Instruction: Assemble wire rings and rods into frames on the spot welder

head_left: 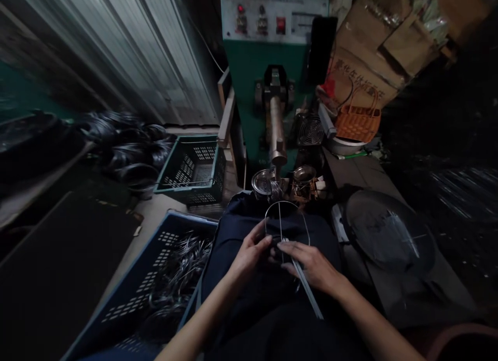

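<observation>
Over my dark-clothed lap, my left hand (251,252) pinches the lower left of an oval wire loop (287,216) with a straight wire across its middle. My right hand (311,265) is closed on the loop's lower part and on a thin bundle of straight metal rods (309,288) that slants down to the right. Both hands meet at the bottom of the loop. A green machine (272,81) with a metal arm (277,133) stands straight ahead, just beyond my knees.
A blue crate (155,278) with several bent wire pieces sits at my left. A green basket (194,169) stands behind it. Round metal cans (264,182) rest by the machine's base. A dark round tray (389,234) with wires lies right; cardboard boxes (373,55) are stacked behind.
</observation>
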### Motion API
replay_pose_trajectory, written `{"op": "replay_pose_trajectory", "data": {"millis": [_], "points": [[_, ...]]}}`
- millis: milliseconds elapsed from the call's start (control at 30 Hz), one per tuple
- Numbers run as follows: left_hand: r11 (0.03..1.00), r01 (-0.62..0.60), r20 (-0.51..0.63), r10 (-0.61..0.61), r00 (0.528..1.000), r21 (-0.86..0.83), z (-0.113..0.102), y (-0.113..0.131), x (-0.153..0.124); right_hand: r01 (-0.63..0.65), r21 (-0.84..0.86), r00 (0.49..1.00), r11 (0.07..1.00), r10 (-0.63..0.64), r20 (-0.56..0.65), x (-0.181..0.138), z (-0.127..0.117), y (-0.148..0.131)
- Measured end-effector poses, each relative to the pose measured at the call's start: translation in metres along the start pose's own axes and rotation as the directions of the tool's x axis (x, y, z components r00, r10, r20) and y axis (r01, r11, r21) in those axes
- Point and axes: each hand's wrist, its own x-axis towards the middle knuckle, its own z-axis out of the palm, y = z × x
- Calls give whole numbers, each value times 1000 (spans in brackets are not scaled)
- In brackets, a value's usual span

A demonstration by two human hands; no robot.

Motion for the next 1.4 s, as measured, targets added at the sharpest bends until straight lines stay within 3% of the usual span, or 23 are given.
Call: {"op": "replay_pose_trajectory", "data": {"millis": [300,633,1400], "points": [[995,-49,83,56,995,-82,-6,3,11,78,-167,995,983,-67,71,22,-9,-6],[993,-27,101,39,994,-118,-3,9,22,72,-291,997,954,-76,-5,30,-6,1],[982,-71,110,92,990,-176,18,17,39,70,-301,990,951,-104,-99,39,-24,3]]}}
